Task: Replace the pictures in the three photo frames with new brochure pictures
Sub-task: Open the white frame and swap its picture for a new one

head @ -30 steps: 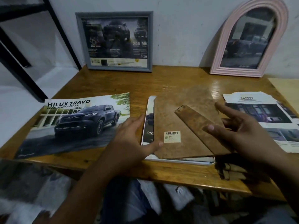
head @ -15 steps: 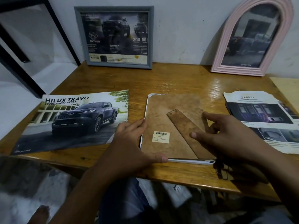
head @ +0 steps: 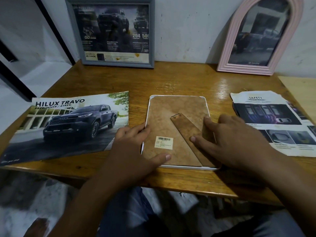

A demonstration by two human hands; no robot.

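Note:
A white photo frame [head: 177, 97] lies face down in the middle of the table, its brown backing board [head: 171, 117] seated flat inside it, with a barcode sticker and a fold-out stand strip [head: 188, 132]. My left hand [head: 135, 149] rests on the frame's left edge, thumb pressing the board near the bottom. My right hand [head: 236, 142] lies flat on the right side, fingers straight, over the stand strip. A grey frame [head: 109, 31] and a pink arched frame [head: 259, 35] lean upright against the wall, each holding a car picture.
A Hilux Travo brochure [head: 68, 124] lies left of the white frame. A torn safety brochure page [head: 277, 122] lies at the right. A pale board [head: 299, 89] sits at the far right edge. Black shelf bars [head: 15, 77] stand at the left. The wooden table [head: 179, 79] ends near my knees.
The backing board, skewed and lifted over the frame a second ago, now sits squarely inside it. Both hands have flattened down onto it.

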